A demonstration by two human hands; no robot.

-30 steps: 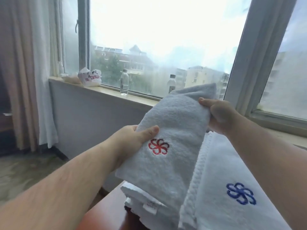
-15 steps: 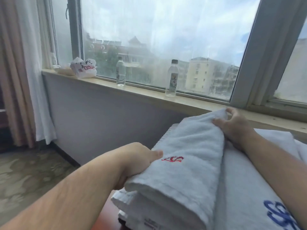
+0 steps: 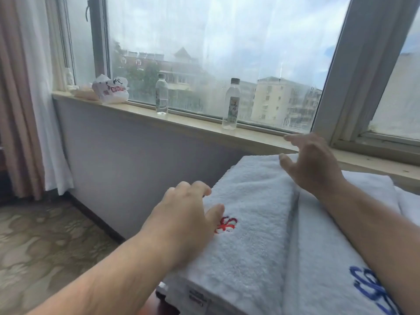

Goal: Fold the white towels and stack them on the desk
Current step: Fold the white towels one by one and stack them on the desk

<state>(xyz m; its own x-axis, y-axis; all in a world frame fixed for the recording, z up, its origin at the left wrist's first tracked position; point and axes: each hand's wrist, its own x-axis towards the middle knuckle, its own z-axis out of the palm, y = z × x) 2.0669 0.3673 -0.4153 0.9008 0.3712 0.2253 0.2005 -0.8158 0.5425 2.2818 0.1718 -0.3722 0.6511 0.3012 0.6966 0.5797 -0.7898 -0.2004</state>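
Note:
A folded white towel with a red flower emblem (image 3: pixel 252 214) lies flat on top of a stack of folded towels. Beside it on the right lies a second folded white towel with a blue emblem (image 3: pixel 327 253). My left hand (image 3: pixel 181 221) rests at the red-emblem towel's left edge, fingers apart, thumb near the emblem. My right hand (image 3: pixel 311 164) hovers over the towel's far end, fingers spread, holding nothing. My right forearm crosses the blue-emblem towel. The desk under the stack is almost entirely hidden.
A window sill (image 3: pixel 195 123) runs behind the stack, with two clear water bottles (image 3: pixel 161 97) (image 3: pixel 231 104) and a white plastic bag (image 3: pixel 111 89). Curtains (image 3: pixel 27 98) hang at the left. Patterned carpet (image 3: pixel 45 242) lies at lower left.
The red-emblem towel, held up in both hands a second ago, has come down flat onto the stack. Both hands have let go and opened.

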